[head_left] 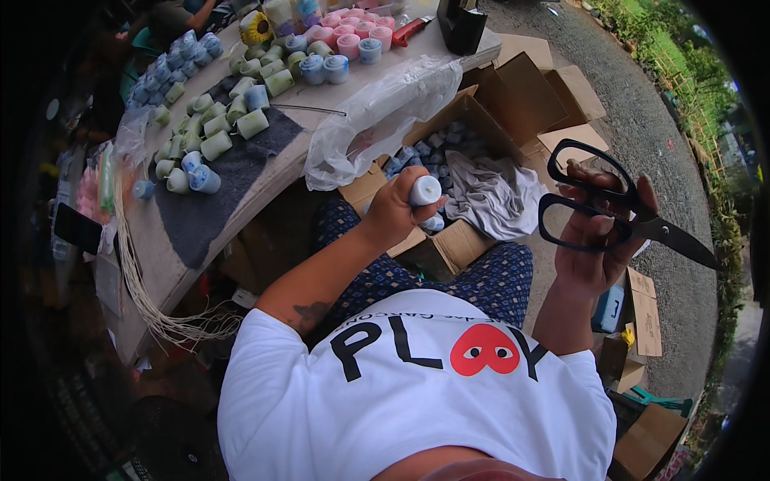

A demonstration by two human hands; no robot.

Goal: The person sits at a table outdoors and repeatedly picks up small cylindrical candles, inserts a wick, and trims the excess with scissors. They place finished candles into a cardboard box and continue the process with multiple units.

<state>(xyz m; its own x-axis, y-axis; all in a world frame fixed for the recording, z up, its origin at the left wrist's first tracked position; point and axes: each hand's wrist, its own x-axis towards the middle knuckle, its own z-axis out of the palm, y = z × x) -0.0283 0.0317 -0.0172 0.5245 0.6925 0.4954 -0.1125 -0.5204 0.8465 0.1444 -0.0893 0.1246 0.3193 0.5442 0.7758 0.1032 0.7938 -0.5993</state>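
Observation:
My left hand (391,212) is closed around a pale blue-white candle (426,190), its round end facing up with a small wick spot in the middle. Off to the right, my right hand (592,260) grips a pair of scissors (664,231) with big dark handle loops. Their blades lie together and point right, away from the candle. Below and beyond my left hand stands an open cardboard box (461,243) holding many blue candles (427,152) and a crumpled grey cloth (493,192).
On the table (273,183) to the left are green candles (216,145) on a dark cloth (196,220), pink candles (348,46) and blue ones. A plastic bag (377,120) hangs at its edge, near a bundle of wick strings (138,280). More cardboard boxes (646,313) stand right.

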